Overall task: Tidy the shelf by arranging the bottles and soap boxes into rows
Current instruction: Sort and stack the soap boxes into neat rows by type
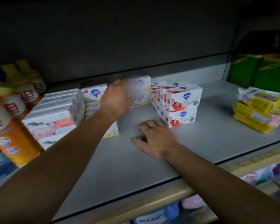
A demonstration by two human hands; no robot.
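Observation:
My left hand (118, 96) reaches to the back of the grey shelf (128, 168) and grips the upper yellow-and-white soap box (143, 84) of a small stack; hand and box are blurred. More yellow-and-white boxes (94, 93) stand just left of it, and one (114, 131) lies partly hidden under my left forearm. My right hand (153, 138) rests on the shelf with its fingers loosely curled, holding nothing, just left of a stacked group of red-and-white soap boxes (183, 102). Orange bottles with yellow caps (11, 120) stand in a row at the far left.
White boxes with pink prints (52, 125) are stacked between the bottles and the yellow soaps. A loose pile of yellow packets (259, 110) lies at the right. Green cartons (249, 70) fill the neighbouring bay. A lower shelf holds other goods (155, 217).

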